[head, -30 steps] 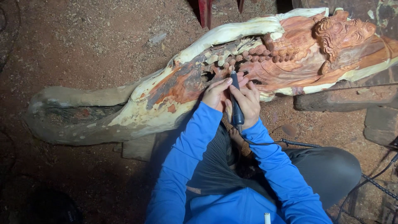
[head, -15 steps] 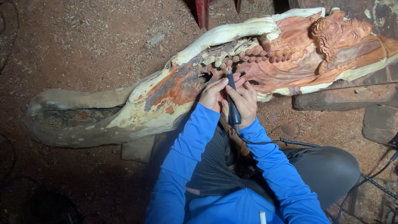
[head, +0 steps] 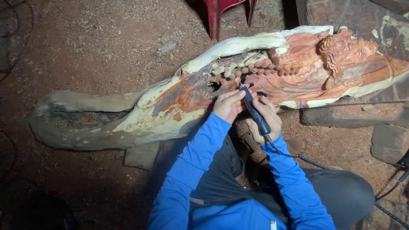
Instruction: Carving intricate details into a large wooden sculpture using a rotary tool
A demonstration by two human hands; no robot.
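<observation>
A long carved wooden sculpture (head: 179, 98), reddish and cream, lies across the dirt floor, with a curly-haired carved figure (head: 345, 49) at its right end. My right hand (head: 266, 121) grips a dark pen-shaped power carving tool (head: 254, 110), its tip against the wood near a row of carved beads (head: 272, 66). My left hand (head: 228, 104) rests on the sculpture beside the tool's tip, fingers steadying it. Both arms wear blue sleeves.
The tool's black cable (head: 324, 166) trails right over my dark-trousered leg. Red chair legs (head: 217, 17) stand behind the sculpture. Wooden blocks (head: 353, 115) prop its right end, and a flat block (head: 136, 155) lies under its middle. Sawdust covers the ground.
The view has shifted slightly; my hands and the tool stay at the same spot on the carving, with only small movement of the tool tip.
</observation>
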